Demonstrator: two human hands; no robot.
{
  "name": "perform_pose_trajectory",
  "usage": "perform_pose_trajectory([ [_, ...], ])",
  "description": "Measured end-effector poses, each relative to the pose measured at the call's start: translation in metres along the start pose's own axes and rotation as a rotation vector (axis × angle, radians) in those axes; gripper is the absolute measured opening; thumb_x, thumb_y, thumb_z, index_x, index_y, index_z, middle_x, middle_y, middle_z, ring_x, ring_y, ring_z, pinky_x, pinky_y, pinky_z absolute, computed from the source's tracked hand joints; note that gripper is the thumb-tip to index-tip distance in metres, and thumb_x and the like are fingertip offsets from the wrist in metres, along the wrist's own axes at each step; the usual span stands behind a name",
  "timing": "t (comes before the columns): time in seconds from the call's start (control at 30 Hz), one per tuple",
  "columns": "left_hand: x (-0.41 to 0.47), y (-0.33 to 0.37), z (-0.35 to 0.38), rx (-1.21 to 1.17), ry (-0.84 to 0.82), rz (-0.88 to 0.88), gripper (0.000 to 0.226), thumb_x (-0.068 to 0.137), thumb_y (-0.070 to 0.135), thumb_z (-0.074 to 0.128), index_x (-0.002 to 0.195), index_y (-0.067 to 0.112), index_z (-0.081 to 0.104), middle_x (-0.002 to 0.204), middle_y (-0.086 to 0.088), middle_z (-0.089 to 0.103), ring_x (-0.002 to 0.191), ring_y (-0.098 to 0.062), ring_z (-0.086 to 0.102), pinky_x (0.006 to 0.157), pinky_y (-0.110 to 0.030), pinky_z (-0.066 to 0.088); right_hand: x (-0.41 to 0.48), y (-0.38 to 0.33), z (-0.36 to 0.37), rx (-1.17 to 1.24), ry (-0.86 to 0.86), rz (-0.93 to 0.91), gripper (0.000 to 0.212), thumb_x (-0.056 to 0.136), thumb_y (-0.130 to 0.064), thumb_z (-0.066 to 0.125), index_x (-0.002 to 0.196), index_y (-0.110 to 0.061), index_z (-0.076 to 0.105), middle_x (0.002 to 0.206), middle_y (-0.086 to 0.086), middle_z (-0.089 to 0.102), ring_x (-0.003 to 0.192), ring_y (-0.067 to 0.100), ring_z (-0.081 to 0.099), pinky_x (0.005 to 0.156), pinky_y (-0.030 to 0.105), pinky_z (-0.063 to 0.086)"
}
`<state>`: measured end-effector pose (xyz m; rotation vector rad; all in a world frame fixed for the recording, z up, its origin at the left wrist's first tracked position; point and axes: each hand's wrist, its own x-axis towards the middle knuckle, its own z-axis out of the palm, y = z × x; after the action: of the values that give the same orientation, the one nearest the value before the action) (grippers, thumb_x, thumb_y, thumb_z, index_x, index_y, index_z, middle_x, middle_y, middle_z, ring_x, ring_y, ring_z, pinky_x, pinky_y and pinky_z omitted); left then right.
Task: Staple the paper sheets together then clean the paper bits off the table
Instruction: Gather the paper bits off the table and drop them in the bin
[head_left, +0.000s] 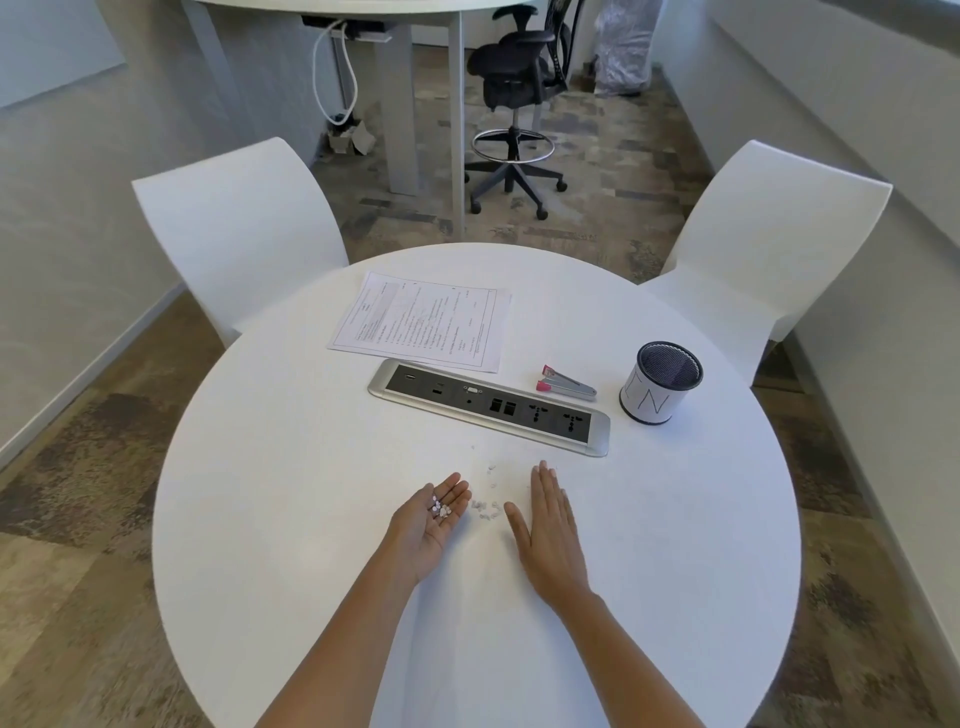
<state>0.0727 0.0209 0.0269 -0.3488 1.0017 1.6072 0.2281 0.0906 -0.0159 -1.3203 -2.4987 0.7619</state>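
The left hand (434, 519) lies palm up, fingers relaxed, cupping small white paper bits (440, 508). The right hand (548, 530) rests flat, fingers straight, on the round white table (260, 493), just right of more scattered bits (485, 508).

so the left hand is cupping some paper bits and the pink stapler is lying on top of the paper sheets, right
Not quite. The left hand does cup paper bits, but the head view shows the pink stapler lying on the bare table, beside the mesh cup, apart from the paper sheets.
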Motion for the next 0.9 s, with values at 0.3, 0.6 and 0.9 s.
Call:
perform_pose_trajectory([
  [0.3,0.01,0.041,-0.002,-0.046,-0.027,0.053,0.033,0.102,0.013,0.03,0.099,-0.006,0.057,0.073,-0.014,0.073,0.088,-0.026,0.064,0.064,-0.03,0.059,-0.051,-0.04,0.049,-0.369,-0.341,-0.733,0.065,0.097,-0.055,0.012,0.146,-0.015,0.027,0.153,-0.002,0.028,0.141,0.012,0.028,0.115,0.032,0.012],
  [0.6,0.007,0.053,0.001,-0.073,-0.048,0.073,0.035,0.102,0.013,0.03,0.095,-0.006,0.059,0.072,-0.013,0.073,0.064,-0.022,0.072,0.065,-0.029,0.059,-0.018,-0.052,0.05,-0.473,-0.468,-0.495,0.061,0.099,-0.049,0.015,0.142,-0.013,0.037,0.148,-0.002,0.039,0.139,0.01,0.029,0.115,0.035,0.007],
  [0.9,0.008,0.042,-0.003,-0.061,-0.052,0.04,0.034,0.101,0.013,0.032,0.097,-0.007,0.059,0.078,-0.015,0.073,0.082,-0.026,0.068,0.067,-0.031,0.059,0.018,-0.006,0.008,-0.362,-0.169,-0.09,0.066,0.098,-0.044,0.0,0.143,-0.008,0.034,0.152,0.003,0.03,0.139,0.013,0.03,0.114,0.028,0.001],
])
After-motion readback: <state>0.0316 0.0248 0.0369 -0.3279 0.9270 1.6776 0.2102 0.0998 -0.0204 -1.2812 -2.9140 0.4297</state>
